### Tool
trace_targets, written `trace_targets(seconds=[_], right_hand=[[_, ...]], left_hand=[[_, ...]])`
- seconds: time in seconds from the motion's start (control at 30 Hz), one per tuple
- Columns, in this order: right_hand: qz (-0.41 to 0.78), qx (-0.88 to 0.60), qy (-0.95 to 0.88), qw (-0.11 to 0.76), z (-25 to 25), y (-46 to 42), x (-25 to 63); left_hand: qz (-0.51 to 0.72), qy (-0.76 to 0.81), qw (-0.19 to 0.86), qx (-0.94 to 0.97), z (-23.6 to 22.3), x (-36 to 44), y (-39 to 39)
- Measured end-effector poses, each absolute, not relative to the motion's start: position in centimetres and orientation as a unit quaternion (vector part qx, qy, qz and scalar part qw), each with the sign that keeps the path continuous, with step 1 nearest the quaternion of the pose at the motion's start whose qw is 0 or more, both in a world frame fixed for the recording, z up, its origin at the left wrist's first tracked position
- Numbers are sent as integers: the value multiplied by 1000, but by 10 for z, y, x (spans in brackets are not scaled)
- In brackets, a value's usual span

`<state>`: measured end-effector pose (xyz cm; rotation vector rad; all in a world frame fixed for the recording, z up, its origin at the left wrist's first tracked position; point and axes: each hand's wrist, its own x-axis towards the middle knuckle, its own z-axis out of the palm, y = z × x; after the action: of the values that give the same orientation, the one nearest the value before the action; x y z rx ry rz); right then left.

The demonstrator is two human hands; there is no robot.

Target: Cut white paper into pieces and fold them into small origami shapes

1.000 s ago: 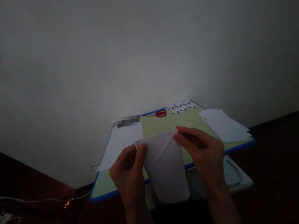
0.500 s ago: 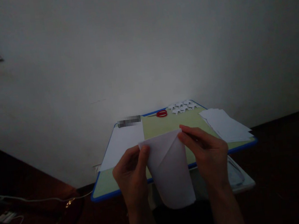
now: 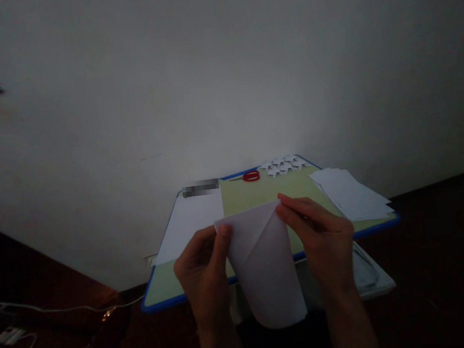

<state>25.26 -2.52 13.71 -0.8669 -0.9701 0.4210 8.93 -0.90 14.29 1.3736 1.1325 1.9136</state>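
Observation:
A sheet of white paper (image 3: 264, 271) hangs between my hands above the near edge of the table. Its top carries a diagonal crease or folded flap, and its lower end curls down toward my lap. My left hand (image 3: 204, 266) pinches the upper left corner, thumb in front and fingers behind. At the upper right corner, my right hand (image 3: 323, 236) grips the paper between thumb and index finger. The fingers behind the sheet are partly hidden.
The light green table (image 3: 259, 189) has a blue rim. Red-handled scissors (image 3: 251, 176) and several small white paper shapes (image 3: 283, 166) lie at the back. White sheets (image 3: 351, 194) rest at right, another sheet (image 3: 195, 217) at left beside a blurred dark object (image 3: 200, 188).
Both hands keep their hold on the paper at nearly the same place. The paper's lower end has swung slightly to the right and down.

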Motion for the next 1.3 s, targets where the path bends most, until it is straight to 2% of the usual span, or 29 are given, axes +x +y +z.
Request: trace_targets(seconds=[0.27,0.53,0.9,1.3], right_hand=[[203,-402,-437,779,137,-27,251],[259,-413,-377,788,136,-26,254],[320,-356,-379,792,136,-27,260],[314,-355,-392,788,133,-25,262]], left_hand=[[711,406,261,512,143,88,-10],[707,396,256,528,144,90,-12],[709,407,229,529,140,90,-8],[717,397,236,522,138,92,-7]])
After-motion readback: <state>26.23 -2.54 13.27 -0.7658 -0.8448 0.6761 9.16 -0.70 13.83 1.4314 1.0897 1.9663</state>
